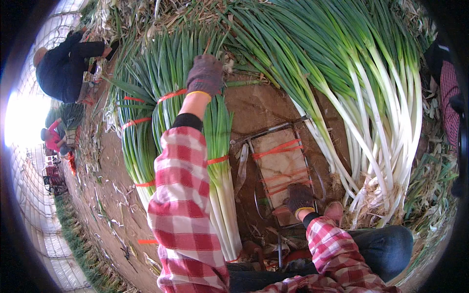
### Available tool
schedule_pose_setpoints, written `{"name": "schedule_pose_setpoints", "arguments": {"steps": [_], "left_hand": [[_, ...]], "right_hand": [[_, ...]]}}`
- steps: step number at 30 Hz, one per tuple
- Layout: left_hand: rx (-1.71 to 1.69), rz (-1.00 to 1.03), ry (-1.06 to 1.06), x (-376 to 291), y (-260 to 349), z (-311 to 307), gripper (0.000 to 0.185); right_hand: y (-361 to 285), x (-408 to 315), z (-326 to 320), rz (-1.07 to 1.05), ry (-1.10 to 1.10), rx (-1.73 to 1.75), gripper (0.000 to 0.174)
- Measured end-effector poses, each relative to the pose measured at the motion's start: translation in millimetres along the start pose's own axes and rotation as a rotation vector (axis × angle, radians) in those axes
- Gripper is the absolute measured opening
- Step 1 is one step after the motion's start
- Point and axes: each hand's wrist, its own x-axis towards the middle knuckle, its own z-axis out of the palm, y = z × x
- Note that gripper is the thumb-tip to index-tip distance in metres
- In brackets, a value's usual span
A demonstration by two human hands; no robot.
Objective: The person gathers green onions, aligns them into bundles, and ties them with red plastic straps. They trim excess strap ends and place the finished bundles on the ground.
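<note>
My left hand [206,73], in a dark knitted glove, is at the leafy part of a tied bundle of long green onions [221,183]. Its fingers look curled, but I cannot tell whether they grip the leaves. Beside it lie more bundles [137,146] bound with orange ties [136,122]. My right hand [300,197], gloved alike, reaches down over the lower part of a board [276,143] set in a metal frame [256,133]. Orange strips [276,149] cross this board. What the right fingers hold, if anything, is hidden beneath the glove.
Loose green onions [370,110] with roots [381,201] lie in a large pile on the right. Leaf scraps [432,186] litter the soil. A person in dark clothes [60,69] bends at the upper left; another in red [54,137] is farther off, near a red machine [54,174].
</note>
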Motion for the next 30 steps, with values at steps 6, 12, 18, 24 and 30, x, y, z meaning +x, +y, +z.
{"name": "schedule_pose_setpoints", "arguments": {"steps": [6,12,18,24,30], "left_hand": [[0.006,-0.228,0.187,-62.3,-77.6,-21.7,0.037],[-0.007,-0.442,0.025,-78.2,-120.1,-4.2,0.03],[0.016,-0.321,0.368,-159.3,-160.0,-35.7,0.031],[-0.119,-0.315,0.165,-360.8,-129.5,-87.0,0.029],[-0.234,-0.515,-0.021,-596.0,-77.8,-43.6,0.044]], "right_hand": [[-0.5,-1.2,6.1,-0.04,0.009,-0.117,0.034],[-6.9,-9.2,-3.5,-0.045,0.083,-0.081,0.038],[3.4,19.2,25.1,0.046,-0.128,-0.177,0.041],[6.1,19.5,20.9,0.05,-0.146,-0.055,0.057],[-12.4,-22.4,-11.1,0.052,-0.174,-0.019,0.068]]}}
